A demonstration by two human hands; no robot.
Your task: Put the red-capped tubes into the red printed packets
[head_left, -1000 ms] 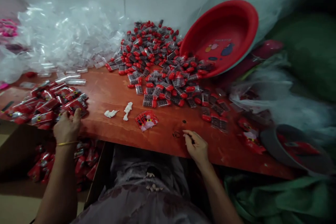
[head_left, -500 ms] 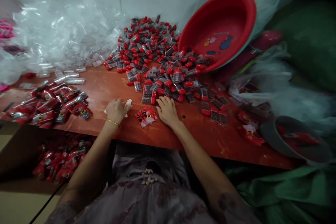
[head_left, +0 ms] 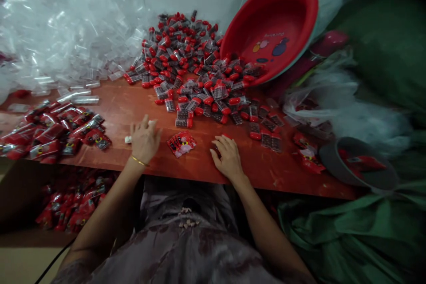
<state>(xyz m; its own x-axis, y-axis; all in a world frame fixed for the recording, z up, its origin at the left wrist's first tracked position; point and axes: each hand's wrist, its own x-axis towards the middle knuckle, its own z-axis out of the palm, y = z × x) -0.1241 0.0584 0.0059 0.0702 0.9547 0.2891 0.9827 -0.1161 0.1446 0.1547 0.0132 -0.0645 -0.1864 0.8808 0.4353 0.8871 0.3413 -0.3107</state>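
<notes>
My left hand (head_left: 145,140), with a gold bangle at the wrist, is over the table with its fingers spread and smeared by motion. Bits of a small white piece (head_left: 128,140) show beside and beyond it; the rest is hidden under the hand. My right hand (head_left: 228,155) rests palm down, thumb apart and fingers loosely bent. A bit of something red (head_left: 227,136) peeks out past its fingertips, too covered to name. Between both hands lies a fanned stack of red printed packets (head_left: 181,143). Small clear containers with red caps and dark contents (head_left: 184,122) lie just beyond it.
A large heap of red-capped containers (head_left: 186,53) spills from a tilted red basin (head_left: 282,17). Clear empty containers (head_left: 73,40) pile up at back left, filled red packs (head_left: 56,131) in front of them. At right stands a grey bowl (head_left: 336,159); a box (head_left: 20,199) sits below left.
My right hand has drawn away from the container heap, back and to the right of the packets. My left hand has shifted slightly, its fingers spreading over the white piece. The view has moved a little.
</notes>
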